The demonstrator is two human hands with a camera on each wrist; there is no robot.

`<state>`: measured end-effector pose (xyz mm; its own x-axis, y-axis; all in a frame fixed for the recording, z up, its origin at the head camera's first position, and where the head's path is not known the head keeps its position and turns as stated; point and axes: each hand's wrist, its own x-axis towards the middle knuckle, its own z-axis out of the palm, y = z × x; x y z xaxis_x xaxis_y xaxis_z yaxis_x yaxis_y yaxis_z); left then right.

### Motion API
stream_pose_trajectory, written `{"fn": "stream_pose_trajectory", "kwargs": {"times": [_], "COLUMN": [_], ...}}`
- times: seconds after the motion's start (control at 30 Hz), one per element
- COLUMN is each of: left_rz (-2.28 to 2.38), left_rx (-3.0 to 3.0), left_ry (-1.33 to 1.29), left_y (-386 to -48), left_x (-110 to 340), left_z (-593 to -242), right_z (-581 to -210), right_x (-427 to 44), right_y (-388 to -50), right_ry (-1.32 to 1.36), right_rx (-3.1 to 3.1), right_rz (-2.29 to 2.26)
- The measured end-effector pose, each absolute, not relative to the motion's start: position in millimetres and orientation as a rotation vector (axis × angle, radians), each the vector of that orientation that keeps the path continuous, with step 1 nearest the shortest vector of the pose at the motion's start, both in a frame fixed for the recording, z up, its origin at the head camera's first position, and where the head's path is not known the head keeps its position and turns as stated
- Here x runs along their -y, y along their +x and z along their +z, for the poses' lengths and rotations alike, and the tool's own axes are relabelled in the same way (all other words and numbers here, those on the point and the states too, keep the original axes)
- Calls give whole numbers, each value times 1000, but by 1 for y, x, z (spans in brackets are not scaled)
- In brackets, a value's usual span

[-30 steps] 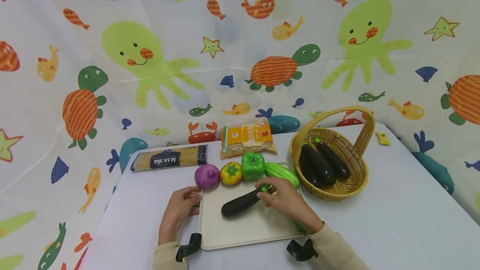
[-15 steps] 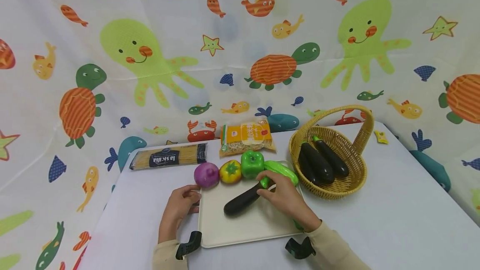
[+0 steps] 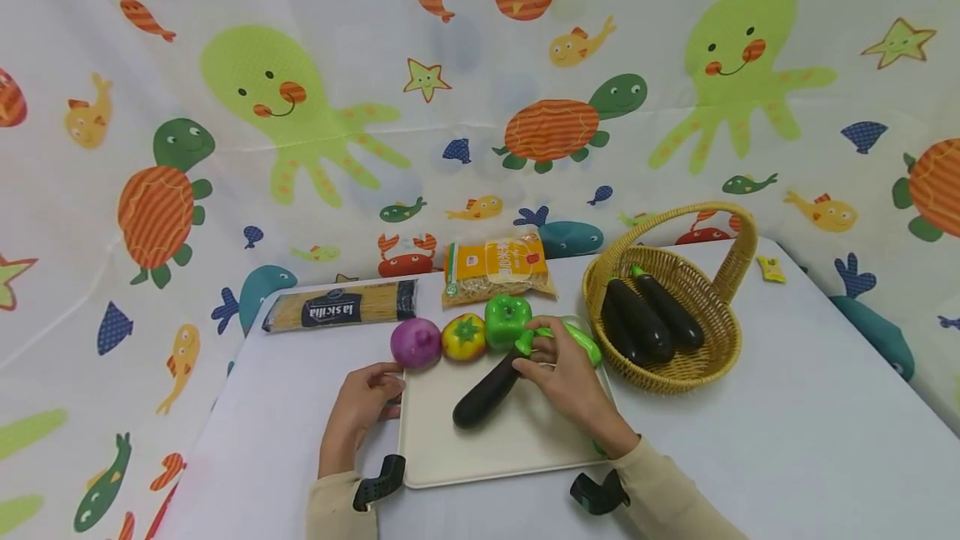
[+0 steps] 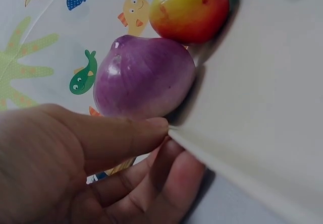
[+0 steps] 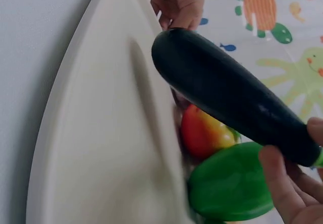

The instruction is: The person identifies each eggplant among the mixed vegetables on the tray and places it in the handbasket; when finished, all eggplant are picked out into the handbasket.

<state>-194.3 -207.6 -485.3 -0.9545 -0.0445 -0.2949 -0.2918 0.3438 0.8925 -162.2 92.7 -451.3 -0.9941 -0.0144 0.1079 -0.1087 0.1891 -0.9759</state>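
Observation:
My right hand (image 3: 568, 380) pinches a dark eggplant (image 3: 486, 397) near its green stem. The eggplant slants over a cream tray (image 3: 457, 458), and the right wrist view shows it raised above the surface. At the tray's left edge, my left hand (image 3: 362, 403) pinches the rim between thumb and fingers, clearer in the left wrist view. A purple onion (image 4: 144, 77) lies just beyond that thumb. Along the tray's far side sit a round yellow-and-red vegetable (image 3: 463, 338) with a green top, a green bell pepper (image 3: 507, 321) and a long green vegetable (image 3: 590, 346), partly behind my right hand.
A wicker basket (image 3: 675, 377) holding several eggplants (image 3: 637, 319) stands to the tray's right, handle up. Behind the tray lie a spaghetti pack (image 3: 375, 304) and an orange bag (image 3: 498, 269). A small yellow packet (image 3: 770, 269) is at the far right. Something green (image 3: 598, 447) peeks from beneath my right wrist.
My right hand has shifted slightly away from me with the eggplant, which has moved a little right and slants more steeply. My left hand stays on the tray's edge.

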Motion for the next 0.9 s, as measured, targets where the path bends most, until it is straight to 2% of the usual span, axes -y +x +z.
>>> {"fn": "stream_pose_trajectory", "kwargs": {"times": [0.23, 0.4, 0.53, 0.7, 0.9], "left_rz": [1664, 1664, 1687, 1684, 1654], "left_rx": [-2369, -2370, -2361, -2361, -2383], "left_ry": [-302, -304, -302, -292, -323], "left_y": [-196, -196, -195, -193, -195], "left_x": [204, 203, 201, 201, 206], "left_z": [-484, -487, -490, -492, -489], "right_z": [-446, -429, -405, -371, -346], "right_x": [-103, -126, -168, -237, -297], "right_y": [-161, -159, -152, -150, -191], "right_ry": [248, 424, 523, 434, 387], "right_rx": [2389, 2405, 2457, 2704, 2954], "right_rz": [1843, 1961, 1937, 1662, 1418]}}
